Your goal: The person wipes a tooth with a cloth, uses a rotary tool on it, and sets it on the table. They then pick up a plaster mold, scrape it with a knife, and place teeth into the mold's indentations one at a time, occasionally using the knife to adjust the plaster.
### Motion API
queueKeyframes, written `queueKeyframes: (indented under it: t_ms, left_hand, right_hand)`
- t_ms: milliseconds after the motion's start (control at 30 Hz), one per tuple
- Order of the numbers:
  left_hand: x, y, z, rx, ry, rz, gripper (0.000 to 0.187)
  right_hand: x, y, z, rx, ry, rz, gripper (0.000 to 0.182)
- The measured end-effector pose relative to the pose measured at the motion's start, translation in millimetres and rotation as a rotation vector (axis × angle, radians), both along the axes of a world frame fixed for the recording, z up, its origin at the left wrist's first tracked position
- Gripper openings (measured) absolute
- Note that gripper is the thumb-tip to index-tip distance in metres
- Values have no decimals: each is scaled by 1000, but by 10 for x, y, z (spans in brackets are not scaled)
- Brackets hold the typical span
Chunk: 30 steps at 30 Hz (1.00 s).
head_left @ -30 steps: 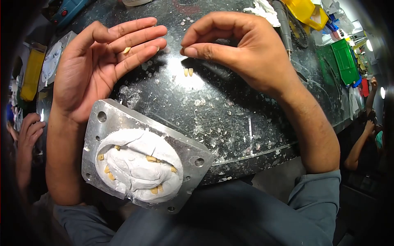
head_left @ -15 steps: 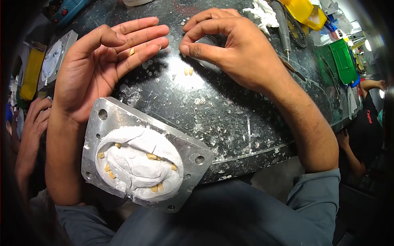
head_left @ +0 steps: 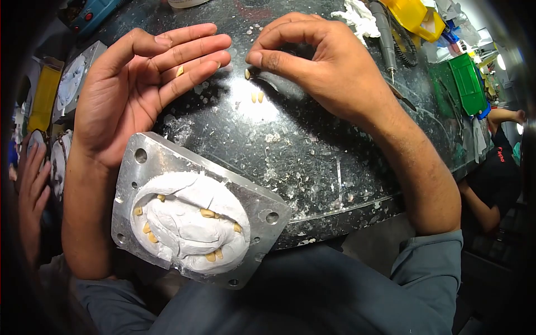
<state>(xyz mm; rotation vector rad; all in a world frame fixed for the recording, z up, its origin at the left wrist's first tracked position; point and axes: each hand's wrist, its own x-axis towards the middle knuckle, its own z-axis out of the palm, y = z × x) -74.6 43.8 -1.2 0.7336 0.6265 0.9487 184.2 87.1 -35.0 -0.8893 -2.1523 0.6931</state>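
Observation:
My left hand is palm up with its fingers stretched out, and a small yellowish artificial tooth lies on them. My right hand has thumb and index finger pinched together above the dark worktop; whether anything is between the tips is hidden. Just below those tips is a tooth, close to two more teeth side by side. Nearest me, a metal flask half rests tilted at the table edge. White plaster fills it, with several yellowish teeth set in it.
A handpiece, crumpled white tissue and a knife-like tool lie at the back right. Beyond are yellow and green bins. Another flask half stands left. Other people's hand and arm show at the sides.
My right fingertips have risen slightly, and a tooth now shows beneath them. My left hand has barely moved. At the far left, the other person's hand has shifted.

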Motion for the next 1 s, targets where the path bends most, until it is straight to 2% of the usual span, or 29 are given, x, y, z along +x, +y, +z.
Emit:
queueKeyframes:
  t_ms: [167, 233, 367, 600, 800, 867, 1000]
  left_hand:
    - [12, -3, 5, 8, 13, 13, 59]
    - [40, -27, 10, 42, 62, 27, 59]
    - [54, -34, -12, 74, 96, 27, 59]
    - [19, -14, -38, 118, 77, -1, 59]
    - [17, -19, -1, 50, 34, 2, 59]
    - [26, -15, 8, 41, 26, 19, 58]
    - [30, -9, -1, 37, 24, 16, 57]
  right_hand:
    - [11, -7, 43, -27, 41, 3, 21]
    - [2, -13, 70, 179, -138, -21, 20]
    - [-13, -46, 89, 252, -185, -4, 15]
    - [-18, -77, 116, 194, -227, -37, 12]
    - [-9, -53, 117, 122, -109, 6, 15]
    - [-13, -59, 96, -2, -36, 13, 15]
    - [-16, -82, 97, -12, 17, 23, 16]
